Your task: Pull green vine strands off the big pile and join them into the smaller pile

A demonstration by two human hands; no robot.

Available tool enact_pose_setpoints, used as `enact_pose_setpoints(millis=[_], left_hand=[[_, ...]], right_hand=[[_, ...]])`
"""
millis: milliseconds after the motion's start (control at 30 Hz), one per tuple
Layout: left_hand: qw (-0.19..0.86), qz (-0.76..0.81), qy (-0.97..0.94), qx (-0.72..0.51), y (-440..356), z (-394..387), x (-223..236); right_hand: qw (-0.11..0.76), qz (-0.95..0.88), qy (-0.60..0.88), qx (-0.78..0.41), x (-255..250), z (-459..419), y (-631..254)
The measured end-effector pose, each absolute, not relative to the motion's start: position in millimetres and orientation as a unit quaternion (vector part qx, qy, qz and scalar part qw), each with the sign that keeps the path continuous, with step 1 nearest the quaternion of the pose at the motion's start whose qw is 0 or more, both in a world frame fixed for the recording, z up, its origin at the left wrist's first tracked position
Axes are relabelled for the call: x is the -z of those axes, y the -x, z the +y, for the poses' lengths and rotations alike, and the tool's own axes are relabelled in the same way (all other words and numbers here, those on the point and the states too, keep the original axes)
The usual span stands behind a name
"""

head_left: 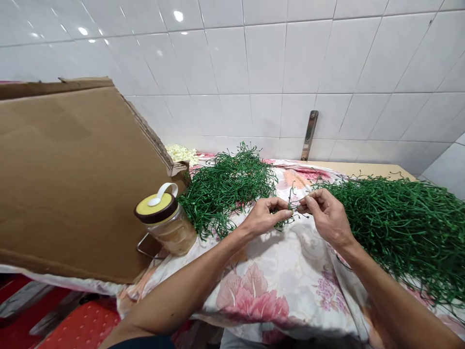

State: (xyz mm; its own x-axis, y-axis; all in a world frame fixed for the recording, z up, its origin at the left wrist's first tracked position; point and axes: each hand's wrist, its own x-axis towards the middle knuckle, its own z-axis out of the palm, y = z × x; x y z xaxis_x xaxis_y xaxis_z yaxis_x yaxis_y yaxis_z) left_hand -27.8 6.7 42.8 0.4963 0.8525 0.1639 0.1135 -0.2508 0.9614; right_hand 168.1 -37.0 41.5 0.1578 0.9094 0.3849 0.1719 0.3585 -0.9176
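Over floral cloth [290, 261], left hand [267, 214] faces right hand [330, 217] (both pinching stems [289, 196]).

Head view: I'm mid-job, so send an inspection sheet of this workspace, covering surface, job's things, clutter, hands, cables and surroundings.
Surface: floral cloth, rumpled.
Job's things: thin green stems in two tangled heaps, a left heap and a larger right heap.
Clutter: clear jar with yellow-and-brown lid, beside the left heap; cardboard box left of it; pale yellow bits behind.
Hands: left hand and right hand close together between the heaps, each pinching stems.
Cables: nothing seen.
Surroundings: white tiled wall; metal strip against it; red seat, lower left.
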Motion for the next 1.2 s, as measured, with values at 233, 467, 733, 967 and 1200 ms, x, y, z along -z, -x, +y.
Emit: enact_pose_setpoints(millis=[233,467,733,967,1200], left_hand=[[0.607,0.302,-0.611,-0.408,27.9,6.1,-47.7],[0.605,0.348,-0.601,-0.39,29.9,6.5,-48.1],[0.532,0.364,-0.671,-0.367,24.7,2.6,-48.2],[0.599,0.336,-0.638,-0.347,25.8,3.9,-46.3],[0.566,0.368,-0.628,-0.387,24.1,7.6,-43.5]], right_hand=[[0.596,-0.559,0.491,-0.303,-45.0,-36.7,-172.2],[0.591,-0.566,0.5,-0.284,-42.7,-35.6,-172.6],[0.579,-0.581,0.507,-0.266,-46.0,-37.0,-172.9],[0.569,-0.582,0.516,-0.266,-42.4,-35.7,-174.3],[0.543,-0.592,0.532,-0.269,-39.7,-34.8,-175.0]])
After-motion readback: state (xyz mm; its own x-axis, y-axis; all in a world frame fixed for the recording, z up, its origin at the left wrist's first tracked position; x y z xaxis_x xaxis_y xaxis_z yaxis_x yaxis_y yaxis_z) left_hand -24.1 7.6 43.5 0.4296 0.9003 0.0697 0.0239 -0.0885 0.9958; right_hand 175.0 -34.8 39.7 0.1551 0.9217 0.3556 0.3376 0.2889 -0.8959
